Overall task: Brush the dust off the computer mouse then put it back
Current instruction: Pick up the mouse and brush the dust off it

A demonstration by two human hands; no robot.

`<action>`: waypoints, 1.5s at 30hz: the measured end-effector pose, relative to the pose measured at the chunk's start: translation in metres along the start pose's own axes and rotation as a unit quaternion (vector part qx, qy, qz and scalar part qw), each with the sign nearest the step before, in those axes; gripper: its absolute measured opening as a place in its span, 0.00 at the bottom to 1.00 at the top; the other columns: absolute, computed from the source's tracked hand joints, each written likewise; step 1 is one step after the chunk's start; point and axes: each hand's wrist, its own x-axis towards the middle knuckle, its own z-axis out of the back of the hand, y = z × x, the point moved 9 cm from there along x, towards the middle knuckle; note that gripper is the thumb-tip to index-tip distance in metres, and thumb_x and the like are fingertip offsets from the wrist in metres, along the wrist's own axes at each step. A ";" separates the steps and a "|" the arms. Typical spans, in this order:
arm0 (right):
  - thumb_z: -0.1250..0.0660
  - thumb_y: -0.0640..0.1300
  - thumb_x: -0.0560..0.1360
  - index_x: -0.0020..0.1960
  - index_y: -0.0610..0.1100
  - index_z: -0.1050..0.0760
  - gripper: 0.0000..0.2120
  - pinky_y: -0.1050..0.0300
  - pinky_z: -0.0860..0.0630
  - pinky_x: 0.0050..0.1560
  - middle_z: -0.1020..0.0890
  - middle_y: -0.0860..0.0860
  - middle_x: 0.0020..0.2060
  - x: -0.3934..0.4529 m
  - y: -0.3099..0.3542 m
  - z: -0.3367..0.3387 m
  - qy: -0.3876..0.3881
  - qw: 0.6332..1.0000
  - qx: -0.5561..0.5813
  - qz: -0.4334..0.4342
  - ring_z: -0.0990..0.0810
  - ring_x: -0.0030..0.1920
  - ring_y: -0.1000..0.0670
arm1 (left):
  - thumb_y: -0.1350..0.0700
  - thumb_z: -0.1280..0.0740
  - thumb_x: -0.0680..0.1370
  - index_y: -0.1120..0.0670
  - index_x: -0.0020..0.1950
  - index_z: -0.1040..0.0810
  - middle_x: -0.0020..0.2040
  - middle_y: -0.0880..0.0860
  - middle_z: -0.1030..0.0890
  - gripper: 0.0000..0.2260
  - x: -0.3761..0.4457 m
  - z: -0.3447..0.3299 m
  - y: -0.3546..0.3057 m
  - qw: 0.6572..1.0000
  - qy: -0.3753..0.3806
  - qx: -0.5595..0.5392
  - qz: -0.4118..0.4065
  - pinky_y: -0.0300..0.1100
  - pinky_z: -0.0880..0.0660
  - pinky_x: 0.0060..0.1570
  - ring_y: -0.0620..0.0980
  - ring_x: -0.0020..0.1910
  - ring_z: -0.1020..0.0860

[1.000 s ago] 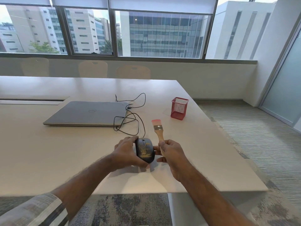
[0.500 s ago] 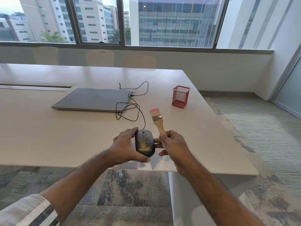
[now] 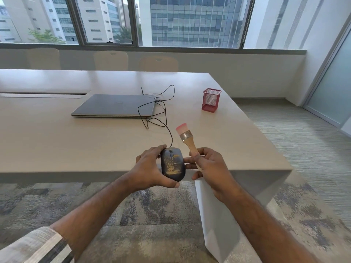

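From the head camera I saw the left hand curled around the dusty computer mouse, held at the tabletop's near edge. The right hand, just right of the mouse, gripped the brush upright. No lettering was legible.

The laptop lies on the table. Right of the laptop, well apart, stands the pen cup. The cable loops off the laptop's right edge and runs nearer, down to the mouse. The mouse sits nearer than the laptop, at the table's near edge, in the left hand. Just right of it the right hand holds the brush, head pointing back toward the laptop. Chairs stand behind the laptop, beyond the table.
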 end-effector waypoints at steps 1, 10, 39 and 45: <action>0.37 0.41 0.82 0.54 0.38 0.24 0.07 0.58 0.23 0.31 0.13 0.45 0.43 -0.007 -0.001 -0.003 -0.002 1.000 0.003 0.000 0.14 0.37 0.55 | 0.32 0.22 0.47 0.51 0.80 0.37 0.71 0.48 0.30 0.64 -0.006 0.001 0.002 1.000 0.002 -0.003 0.000 0.55 0.36 0.76 0.50 0.72 0.33; 0.36 0.38 0.82 0.55 0.35 0.24 0.07 0.58 0.20 0.34 0.13 0.41 0.44 -0.063 -0.015 -0.020 -0.030 0.999 0.031 0.001 0.14 0.37 0.51 | 0.34 0.21 0.48 0.51 0.78 0.35 0.69 0.49 0.28 0.60 -0.056 -0.003 0.015 0.999 0.019 -0.018 -0.026 0.56 0.34 0.75 0.53 0.72 0.32; 0.28 0.35 0.74 0.43 0.45 0.14 0.06 0.64 0.32 0.23 0.17 0.45 0.30 -0.111 -0.040 0.020 -0.070 0.991 0.106 0.052 0.25 0.24 0.52 | 0.43 0.15 0.54 0.45 0.78 0.38 0.67 0.43 0.33 0.56 -0.112 -0.062 0.048 0.998 0.049 -0.035 -0.018 0.56 0.36 0.75 0.50 0.71 0.36; 0.32 0.38 0.77 0.49 0.36 0.20 0.05 0.61 0.31 0.26 0.18 0.46 0.30 -0.105 -0.033 0.038 -0.061 0.988 0.118 0.079 0.25 0.26 0.50 | 0.41 0.17 0.52 0.44 0.77 0.37 0.68 0.43 0.32 0.56 -0.118 -0.079 0.047 0.997 0.046 -0.053 -0.019 0.55 0.36 0.75 0.49 0.70 0.35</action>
